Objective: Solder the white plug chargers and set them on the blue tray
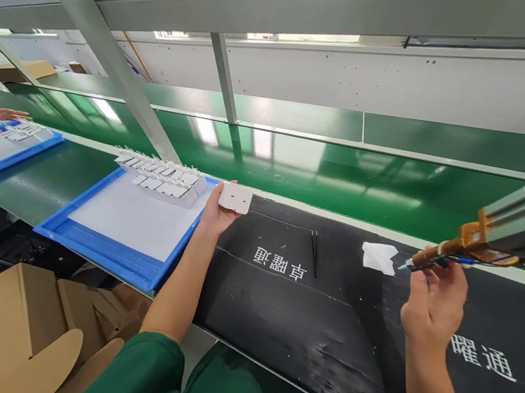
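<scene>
In front of you the black mat (266, 319) is covering your stretch of the bench, and on your left the blue tray (104, 257) is sitting just beside it, carrying a row of white parts (164, 179) along its far side. On your right the orange-and-grey tool (489, 233) is reaching in over the mat, sloping down to a narrow tip. Judging by its cylinder, its rear is probably heavy and stiff, while the tip looks slim and easier to knock; the orange shaft behind it is offering the safer hold.

Your right hand (437, 302) is rising from the bottom right, palm partly facing you, fingers curling up against the tool's underside near the tip. You cannot tell whether they are closing round it or only touching.

Your left arm is stretching forward past the tray's right edge, and your left hand (219, 212) is gripping 1 white plate (235, 198) by its left end, leaving the face with 2 small slots exposed. The plate is being held above the mat's far left corner, well apart from the tool. It is probably light, stiff and a little slippery; pinching it by the edges should spare its face.

Between your hands, the white sheet (378, 257) is lying near the tool's tip, likely soft and limp, and the thin black tweezers (315, 253) are resting farther left.
</scene>
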`<state>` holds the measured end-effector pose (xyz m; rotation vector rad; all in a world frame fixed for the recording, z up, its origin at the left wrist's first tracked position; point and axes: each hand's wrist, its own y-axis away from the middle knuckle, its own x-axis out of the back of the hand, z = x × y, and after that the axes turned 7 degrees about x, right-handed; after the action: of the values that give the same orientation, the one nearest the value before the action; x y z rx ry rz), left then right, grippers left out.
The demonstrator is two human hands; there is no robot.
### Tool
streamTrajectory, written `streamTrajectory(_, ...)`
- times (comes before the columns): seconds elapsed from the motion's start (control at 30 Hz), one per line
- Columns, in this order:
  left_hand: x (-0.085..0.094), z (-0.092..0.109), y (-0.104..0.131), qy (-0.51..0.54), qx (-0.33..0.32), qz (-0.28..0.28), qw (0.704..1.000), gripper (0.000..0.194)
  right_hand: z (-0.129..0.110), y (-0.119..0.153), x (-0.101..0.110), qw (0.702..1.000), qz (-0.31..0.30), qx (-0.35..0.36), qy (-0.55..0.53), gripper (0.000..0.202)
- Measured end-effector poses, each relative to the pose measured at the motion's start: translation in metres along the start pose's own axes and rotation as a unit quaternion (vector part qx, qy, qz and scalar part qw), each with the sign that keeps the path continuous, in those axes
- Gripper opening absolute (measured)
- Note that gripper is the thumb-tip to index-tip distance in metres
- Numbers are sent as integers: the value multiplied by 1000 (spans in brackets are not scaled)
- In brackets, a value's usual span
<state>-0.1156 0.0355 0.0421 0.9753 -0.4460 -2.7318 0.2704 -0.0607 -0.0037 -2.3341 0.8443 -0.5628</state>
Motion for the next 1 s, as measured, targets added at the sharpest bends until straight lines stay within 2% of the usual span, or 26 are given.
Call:
streamTrajectory(0.13,-2,0,3,24,32,-15,999,32,0,-1,0,1000,2,18,-6,54)
streamTrajectory(0.27,1,-2,2,-16,23,-18,999,41,3,-2,1,999,7,19,-26,58)
streamTrajectory(0.5,1,8,14,-92,-41,-19,995,52,15,-2,2,999,16,20,-24,64)
streamTrajectory(0.67,6,22,33,-146,-116,-25,982,61,10,-3,2,1000,20,-13,-9,66)
streamTrajectory(0.73,17,26,43,-207,-161,-4,965,63,5,-5,2,1000,15,-22,7,68)
streamTrajectory(0.83,45,31,58,-336,-201,52,919,65,-5,-8,2,1000,8,-14,-4,68)
streamTrajectory(0.93,80,38,73,-458,-203,132,855,64,-14,-10,1,1000,8,-16,-19,63)
streamTrajectory(1.0,101,44,78,-527,-200,196,802,61,-18,-10,0,1000,9,-26,-14,61)
